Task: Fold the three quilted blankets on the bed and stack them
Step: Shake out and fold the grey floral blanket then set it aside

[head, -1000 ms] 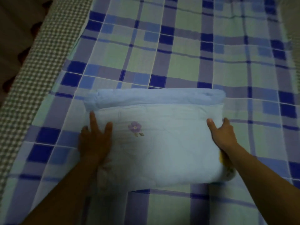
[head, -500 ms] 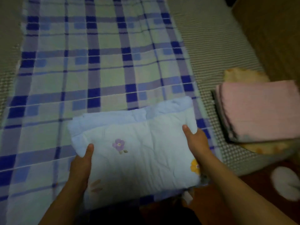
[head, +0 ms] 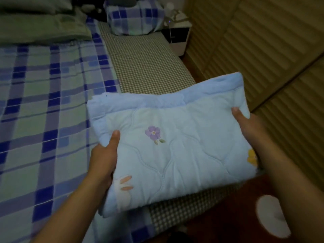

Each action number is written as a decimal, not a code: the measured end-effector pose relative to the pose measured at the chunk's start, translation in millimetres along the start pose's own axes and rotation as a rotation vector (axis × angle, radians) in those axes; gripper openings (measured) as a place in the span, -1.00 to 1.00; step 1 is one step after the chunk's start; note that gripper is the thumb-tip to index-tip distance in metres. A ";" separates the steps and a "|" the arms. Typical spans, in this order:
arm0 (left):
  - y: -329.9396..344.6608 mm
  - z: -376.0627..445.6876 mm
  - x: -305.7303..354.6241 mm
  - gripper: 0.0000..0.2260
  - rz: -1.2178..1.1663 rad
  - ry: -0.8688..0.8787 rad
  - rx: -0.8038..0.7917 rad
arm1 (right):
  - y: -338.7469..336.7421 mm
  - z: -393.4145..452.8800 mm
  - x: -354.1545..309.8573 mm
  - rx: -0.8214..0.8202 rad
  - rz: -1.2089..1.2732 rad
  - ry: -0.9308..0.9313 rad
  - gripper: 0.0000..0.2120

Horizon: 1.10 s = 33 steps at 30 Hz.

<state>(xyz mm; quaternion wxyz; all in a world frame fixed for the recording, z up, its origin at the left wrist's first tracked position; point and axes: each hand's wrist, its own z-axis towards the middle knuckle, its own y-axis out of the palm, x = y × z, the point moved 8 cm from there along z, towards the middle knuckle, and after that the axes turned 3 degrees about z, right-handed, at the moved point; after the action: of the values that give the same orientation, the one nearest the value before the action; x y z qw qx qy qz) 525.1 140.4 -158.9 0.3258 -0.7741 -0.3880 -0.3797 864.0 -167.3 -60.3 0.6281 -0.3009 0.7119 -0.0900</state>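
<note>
A folded light-blue quilted blanket (head: pixel 175 146) with a purple flower, a yellow flower and a white rabbit print is held up over the right edge of the bed. My left hand (head: pixel 105 158) grips its left side, thumb on top. My right hand (head: pixel 249 127) grips its right side, thumb on top as well. The blanket hangs above the checked mattress strip (head: pixel 145 67). The pink and yellow folded blankets are hidden from view, either under the blue one or outside the frame.
The plaid blue-green sheet (head: pixel 43 120) covers the bed on the left. A green duvet (head: pixel 40 20) and a plaid pillow (head: pixel 133 16) lie at the head. A nightstand (head: pixel 178 37) and a slatted wardrobe (head: pixel 263 50) stand on the right. A dark red rug (head: pixel 236 216) with a white patch lies below.
Both hands lifted the folded blue blanket off the sheet and carried it right, past the bed's edge. The view swung right, and the pink and yellow stack is out of sight.
</note>
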 end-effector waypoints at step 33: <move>312.0 101.2 -48.0 -0.33 1.606 0.534 0.135 | 122.4 217.3 145.1 0.045 -1.048 -0.748 -0.39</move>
<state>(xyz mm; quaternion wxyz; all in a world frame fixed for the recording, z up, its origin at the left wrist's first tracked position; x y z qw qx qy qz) 803.9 52.4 -315.2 0.6224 -0.6781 0.3473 -0.1792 1027.2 -93.3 -286.4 0.7129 -0.6065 0.2014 -0.2887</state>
